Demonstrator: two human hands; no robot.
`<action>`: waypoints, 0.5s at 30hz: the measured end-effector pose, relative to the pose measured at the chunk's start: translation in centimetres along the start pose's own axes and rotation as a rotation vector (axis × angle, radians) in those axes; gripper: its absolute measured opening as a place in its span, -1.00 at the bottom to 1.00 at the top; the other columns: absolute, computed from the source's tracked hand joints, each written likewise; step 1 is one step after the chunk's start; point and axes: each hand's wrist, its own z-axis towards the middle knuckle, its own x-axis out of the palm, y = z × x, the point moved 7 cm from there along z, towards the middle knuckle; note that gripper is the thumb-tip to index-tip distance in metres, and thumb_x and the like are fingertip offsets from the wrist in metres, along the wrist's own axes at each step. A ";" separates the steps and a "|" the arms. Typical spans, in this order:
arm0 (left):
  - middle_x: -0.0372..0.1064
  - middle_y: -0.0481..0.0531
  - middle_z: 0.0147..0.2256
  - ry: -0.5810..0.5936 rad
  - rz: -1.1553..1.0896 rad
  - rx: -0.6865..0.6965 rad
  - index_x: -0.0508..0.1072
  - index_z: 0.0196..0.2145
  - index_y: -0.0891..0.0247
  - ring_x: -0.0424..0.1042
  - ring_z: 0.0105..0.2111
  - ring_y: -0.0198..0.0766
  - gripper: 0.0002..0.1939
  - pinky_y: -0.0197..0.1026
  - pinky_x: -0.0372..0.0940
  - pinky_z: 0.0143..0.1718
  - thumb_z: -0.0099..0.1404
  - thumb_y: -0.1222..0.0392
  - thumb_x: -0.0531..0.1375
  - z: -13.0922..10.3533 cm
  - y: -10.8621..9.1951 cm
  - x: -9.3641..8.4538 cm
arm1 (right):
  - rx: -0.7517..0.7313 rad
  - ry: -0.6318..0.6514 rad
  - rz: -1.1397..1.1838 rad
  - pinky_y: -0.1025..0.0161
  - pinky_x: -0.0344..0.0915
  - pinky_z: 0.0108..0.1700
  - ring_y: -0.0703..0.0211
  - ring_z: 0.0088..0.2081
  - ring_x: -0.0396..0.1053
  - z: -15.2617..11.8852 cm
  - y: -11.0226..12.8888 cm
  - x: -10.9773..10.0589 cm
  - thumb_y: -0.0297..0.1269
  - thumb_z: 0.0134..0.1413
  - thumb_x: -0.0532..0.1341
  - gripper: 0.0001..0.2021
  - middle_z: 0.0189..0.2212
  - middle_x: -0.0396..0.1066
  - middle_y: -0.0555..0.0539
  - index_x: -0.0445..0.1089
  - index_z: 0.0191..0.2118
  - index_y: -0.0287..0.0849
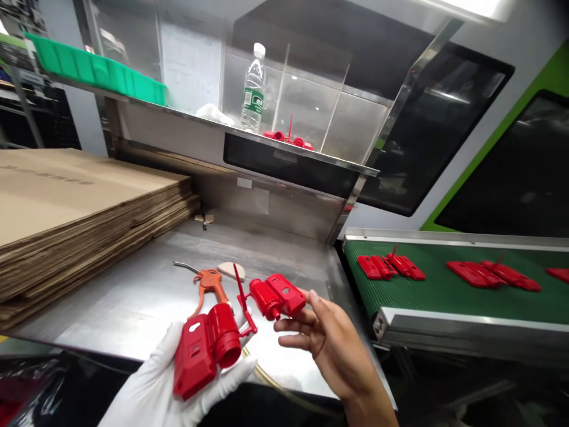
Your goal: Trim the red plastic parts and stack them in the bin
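Two red plastic parts are in the person's hands above the front edge of a steel table (146, 296). One red part (207, 350) lies across the open palm of the left hand (178, 379), which wears a white glove; the fingers are spread under it rather than closed round it, and its round open end points toward the right. A thin red plastic stem (242, 296) rises from beside that part and runs up between the two pieces. The other red part (276, 296) is pinched at its lower edge by the fingertips of the bare right hand (329, 344), held just beside the first and a little higher; whether the two pieces are joined by the stem I cannot tell. On the table behind the hands lies an orange-handled tool (205, 283) with a thin metal nozzle. A stack of flat cardboard (80, 213) sits on the left of the table. To the right, a green conveyor belt (444, 296) carries more red parts (390, 267), lying in pairs and well apart. On the shelf above stands a clear water bottle (253, 89), upright, with small red pieces (288, 137) near its foot.
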 end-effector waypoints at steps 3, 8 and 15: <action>0.43 0.18 0.17 0.087 -0.012 -0.060 0.25 0.32 0.17 0.33 0.21 0.20 -0.33 0.34 0.36 0.09 0.38 -0.19 0.08 -1.0 0.5 3.6 | 0.034 -0.026 -0.049 0.23 0.51 -0.29 0.05 -0.28 0.58 0.3 -0.4 -2.0 0.05 0.34 0.13 -0.50 -0.26 0.58 -0.25 0.44 0.04 -0.34; 0.43 0.29 0.14 0.195 0.072 -0.095 0.31 0.25 0.25 0.48 0.05 0.11 -0.38 0.30 0.37 0.06 0.39 -0.16 0.12 -2.9 1.8 8.6 | 0.051 0.005 -0.082 0.35 0.45 -0.35 0.26 -0.41 0.51 1.3 -1.0 -5.3 -0.08 0.28 0.26 -0.58 -0.32 0.58 -0.17 0.44 0.09 -0.30; 0.35 0.18 0.15 0.141 0.217 0.079 0.40 0.13 0.20 0.42 0.05 -0.01 -0.58 0.17 0.38 0.04 0.38 0.01 0.20 -3.6 1.8 8.2 | -0.008 0.032 0.010 0.31 0.40 -0.25 0.27 -0.34 0.50 0.0 -2.0 -6.9 -0.27 0.23 0.32 -0.58 -0.25 0.57 -0.09 0.36 0.18 -0.06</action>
